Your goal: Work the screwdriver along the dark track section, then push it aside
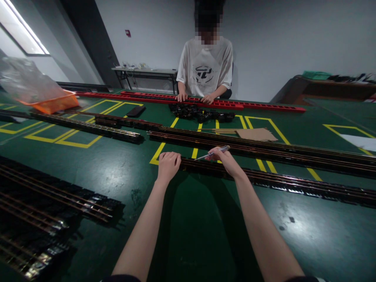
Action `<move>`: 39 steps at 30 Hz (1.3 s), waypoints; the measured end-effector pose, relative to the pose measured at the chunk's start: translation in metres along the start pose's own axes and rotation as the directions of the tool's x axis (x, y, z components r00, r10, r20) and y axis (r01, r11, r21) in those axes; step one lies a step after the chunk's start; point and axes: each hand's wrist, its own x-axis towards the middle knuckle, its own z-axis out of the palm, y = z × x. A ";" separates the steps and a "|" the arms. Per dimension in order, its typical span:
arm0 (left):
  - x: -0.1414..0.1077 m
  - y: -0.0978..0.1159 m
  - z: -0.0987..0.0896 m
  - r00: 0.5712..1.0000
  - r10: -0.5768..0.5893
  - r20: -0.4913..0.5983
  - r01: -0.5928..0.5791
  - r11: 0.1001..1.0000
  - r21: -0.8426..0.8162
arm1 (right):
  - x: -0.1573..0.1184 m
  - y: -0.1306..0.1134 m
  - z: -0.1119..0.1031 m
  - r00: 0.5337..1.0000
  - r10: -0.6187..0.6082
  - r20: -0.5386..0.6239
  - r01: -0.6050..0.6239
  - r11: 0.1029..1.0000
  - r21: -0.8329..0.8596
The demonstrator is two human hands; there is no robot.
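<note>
My right hand (221, 156) is closed around a slim screwdriver (225, 148) with a clear handle. Its thin shaft slants down to the left, the tip at or just above a long black strip with copper-coloured rails (273, 179). At the left end of this strip, my left hand (169, 166) has its fingers curled over the end and grips it. The strip lies flat on the green table and runs off to the right. Just beyond it rest similar long strips (258, 150), roughly parallel.
More railed strips (49, 192) lie at left. Behind are a cardboard piece (257, 134), a dark phone-like slab (136, 111), a heap of small black parts (196, 113) and an orange basket (51, 103) with plastic bags. Opposite, a person (205, 66) has both hands on a red frame (229, 103).
</note>
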 end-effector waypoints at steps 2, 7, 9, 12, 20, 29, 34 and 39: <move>0.000 0.000 0.000 1.000 -0.001 0.001 0.001 1.000 -0.003 | 0.000 -0.001 -0.001 1.000 0.002 0.003 -0.002 1.000 -0.003; 0.000 0.000 -0.002 1.000 -0.015 0.019 0.016 1.000 -0.024 | -0.002 -0.002 -0.008 1.000 0.009 -0.019 -0.009 1.000 -0.009; 0.000 0.001 -0.002 1.000 -0.018 0.026 0.018 0.999 -0.027 | -0.003 -0.002 -0.012 0.999 0.019 -0.027 -0.019 1.000 -0.016; 0.000 0.001 -0.002 0.999 -0.019 0.029 0.020 1.000 -0.023 | -0.004 -0.001 -0.017 0.999 0.039 -0.033 -0.039 0.999 -0.009; 0.000 0.000 -0.003 0.999 -0.009 0.030 0.010 1.000 -0.028 | -0.010 -0.001 -0.031 0.997 0.047 -0.058 -0.048 0.999 -0.014; 0.000 0.001 -0.002 0.999 -0.015 0.028 0.015 1.000 0.006 | -0.013 -0.004 -0.034 0.996 0.067 -0.056 -0.066 0.998 0.014; 0.000 0.001 -0.002 1.000 -0.012 0.016 0.012 1.000 0.000 | -0.013 -0.005 -0.035 0.993 0.078 -0.083 -0.077 0.997 0.016; 0.000 0.001 -0.003 1.000 -0.007 0.023 0.007 1.000 -0.005 | -0.013 -0.004 -0.042 0.986 0.089 -0.140 -0.086 0.996 0.027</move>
